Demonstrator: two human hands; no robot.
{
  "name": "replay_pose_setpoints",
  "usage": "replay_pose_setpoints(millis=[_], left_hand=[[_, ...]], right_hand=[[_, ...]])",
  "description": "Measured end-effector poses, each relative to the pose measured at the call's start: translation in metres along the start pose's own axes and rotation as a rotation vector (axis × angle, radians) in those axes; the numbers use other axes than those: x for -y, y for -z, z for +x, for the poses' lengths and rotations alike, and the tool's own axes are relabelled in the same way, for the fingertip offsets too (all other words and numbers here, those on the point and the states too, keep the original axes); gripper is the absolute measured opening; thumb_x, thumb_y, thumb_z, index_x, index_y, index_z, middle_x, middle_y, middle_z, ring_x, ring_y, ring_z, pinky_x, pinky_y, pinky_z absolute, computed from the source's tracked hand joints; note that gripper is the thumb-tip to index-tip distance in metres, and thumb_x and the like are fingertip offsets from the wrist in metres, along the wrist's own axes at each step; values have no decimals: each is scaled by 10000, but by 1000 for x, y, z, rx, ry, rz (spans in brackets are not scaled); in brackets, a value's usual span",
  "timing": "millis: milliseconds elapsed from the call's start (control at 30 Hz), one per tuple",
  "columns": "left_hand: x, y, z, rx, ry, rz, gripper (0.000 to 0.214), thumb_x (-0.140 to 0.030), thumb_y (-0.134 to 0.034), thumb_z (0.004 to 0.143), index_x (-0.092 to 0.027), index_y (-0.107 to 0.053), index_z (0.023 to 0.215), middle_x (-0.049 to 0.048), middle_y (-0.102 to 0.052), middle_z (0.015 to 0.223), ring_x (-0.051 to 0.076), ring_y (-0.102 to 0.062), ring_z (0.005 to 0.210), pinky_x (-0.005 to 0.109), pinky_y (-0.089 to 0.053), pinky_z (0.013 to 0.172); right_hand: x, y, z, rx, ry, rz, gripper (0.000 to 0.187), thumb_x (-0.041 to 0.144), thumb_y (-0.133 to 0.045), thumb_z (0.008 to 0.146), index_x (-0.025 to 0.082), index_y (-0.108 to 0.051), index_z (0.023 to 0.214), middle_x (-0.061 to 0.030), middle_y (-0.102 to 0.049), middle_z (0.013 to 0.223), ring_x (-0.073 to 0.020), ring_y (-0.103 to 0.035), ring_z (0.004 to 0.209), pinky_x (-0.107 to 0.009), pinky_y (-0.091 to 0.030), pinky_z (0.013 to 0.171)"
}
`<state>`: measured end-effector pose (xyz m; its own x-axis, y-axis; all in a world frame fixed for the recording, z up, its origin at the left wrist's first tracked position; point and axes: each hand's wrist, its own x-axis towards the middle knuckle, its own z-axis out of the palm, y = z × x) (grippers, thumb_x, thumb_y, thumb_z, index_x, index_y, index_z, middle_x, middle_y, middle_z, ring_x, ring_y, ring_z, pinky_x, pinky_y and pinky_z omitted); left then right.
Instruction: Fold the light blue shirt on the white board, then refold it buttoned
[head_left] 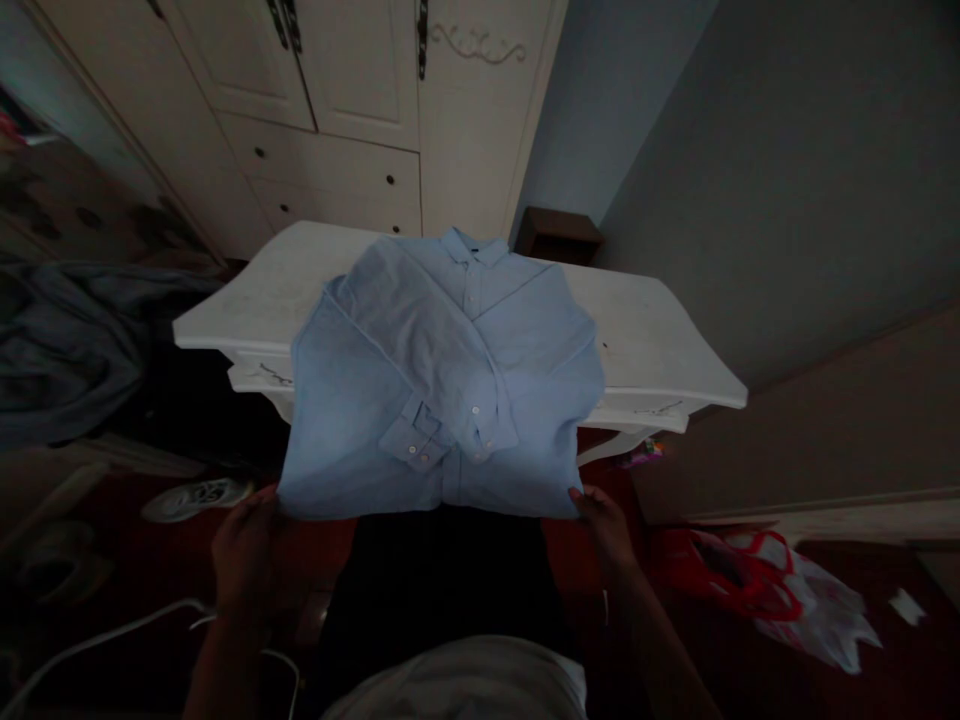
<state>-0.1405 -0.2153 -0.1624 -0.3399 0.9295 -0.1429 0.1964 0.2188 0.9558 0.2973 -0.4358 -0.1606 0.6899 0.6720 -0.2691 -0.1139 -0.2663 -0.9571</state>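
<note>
A light blue long-sleeved button shirt (pixel 352 390) lies front up over a white table (pixel 645 320), its collar at the far edge. Both sleeves are folded across its front, with the buttoned cuffs crossing near the middle. The lower part of the shirt hangs past the table's near edge towards me. At the hem's left corner my left hand (pixel 247 545) is closed, gripping the cloth. My right hand (pixel 604 520) pinches the hem's right corner between thumb and fingers.
Behind the table stands a white wardrobe (pixel 360 90) with drawers. Dark clothing (pixel 67 350) is piled at the left, above a white sneaker (pixel 196 498). Red and white plastic bags (pixel 795 600) lie on the floor at right. A white cable (pixel 112 630) runs at lower left.
</note>
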Motion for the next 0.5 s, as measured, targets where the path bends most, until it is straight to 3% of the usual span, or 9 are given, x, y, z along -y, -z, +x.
replay_pose_setpoints(millis=[100,233,300,400,467,500], left_hand=[[-9,3,-12,33,122,-58,405,-436,-693,653,-174,-680,962,58,-722,958,227,-679,889,333,-577,762],[-25,6,-32,156,100,41,535,-406,-786,560,-222,-674,1049,60,-717,1059,268,-668,1006,368,-573,839],[-37,7,-43,223,55,48,715,-387,-825,524,-259,-621,1197,65,-684,1179,283,-647,1076,369,-568,865],[-57,8,-56,308,-13,28,933,-447,-813,579,-327,-429,1421,59,-612,1319,288,-625,1125,364,-572,847],[-69,11,-57,365,-80,70,792,-504,-771,611,-306,-540,1342,60,-629,1298,302,-616,1131,369,-567,839],[-73,13,-54,394,-121,109,654,-524,-753,605,-275,-654,1202,65,-667,1233,314,-620,1110,378,-561,838]], right_hand=[[22,0,-15,26,42,-88,430,589,-770,640,180,-710,759,-27,-683,699,-194,-599,659,-291,-462,623],[47,-1,-33,33,63,-121,414,574,-764,666,184,-716,797,-48,-709,732,-218,-640,704,-310,-500,667],[55,-2,-40,-21,100,-140,451,530,-775,679,190,-718,969,-47,-711,730,-219,-646,695,-313,-512,653],[67,-7,-45,-75,200,-200,633,461,-777,707,201,-620,1263,-17,-689,677,-186,-622,619,-293,-510,598],[77,-10,-45,-37,275,-236,557,445,-749,739,229,-650,1243,-34,-722,759,-197,-647,674,-305,-528,629],[82,-10,-43,-5,314,-244,454,444,-732,751,248,-704,1160,-47,-741,830,-216,-667,737,-326,-542,671]])
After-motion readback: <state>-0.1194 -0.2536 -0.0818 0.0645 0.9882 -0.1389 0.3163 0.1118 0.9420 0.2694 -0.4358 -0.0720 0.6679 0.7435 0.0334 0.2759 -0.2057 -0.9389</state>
